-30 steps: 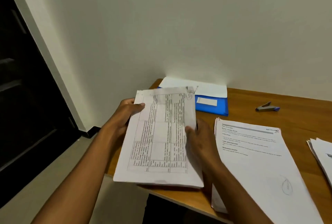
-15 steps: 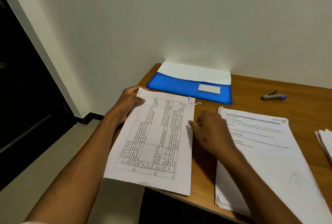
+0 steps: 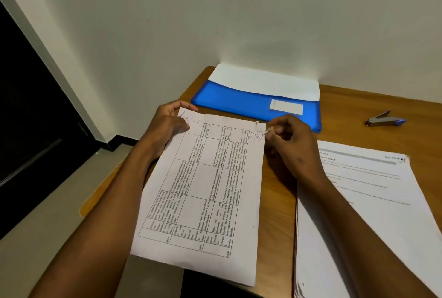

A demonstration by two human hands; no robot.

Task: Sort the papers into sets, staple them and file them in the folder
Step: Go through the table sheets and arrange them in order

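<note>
Indoors, against a pale wall (image 3: 239,10) with a dark doorway (image 3: 28,118) at left, a wooden table (image 3: 279,197) fills the lower right of the view, its rounded left corner jutting over the floor (image 3: 35,250). A thick stack of papers (image 3: 373,214) lies along the table's right side, its near edge running out of view at the bottom. Beside it, with a strip of bare wood between them, a set of papers (image 3: 203,190) printed with a table of text lies at a slant, its near end overhanging the table's front edge. A blue folder (image 3: 239,104) sits at the back against the wall, a white sheet (image 3: 263,81) showing over its far edge; the set's far edge lies just in front of the folder's near edge. The person's left hand (image 3: 165,127) grips the set's far left corner, thumb on top and fingers curled around the edge. The right hand (image 3: 289,137) is at the far right corner, fingertips (image 3: 269,131) pressed together, pinching a small torn scrap of paper (image 3: 265,131) beside a circled handwritten mark. A small metal stapler (image 3: 385,119) with a blue tip lies well apart on open wood at the back right, nothing around it.
</note>
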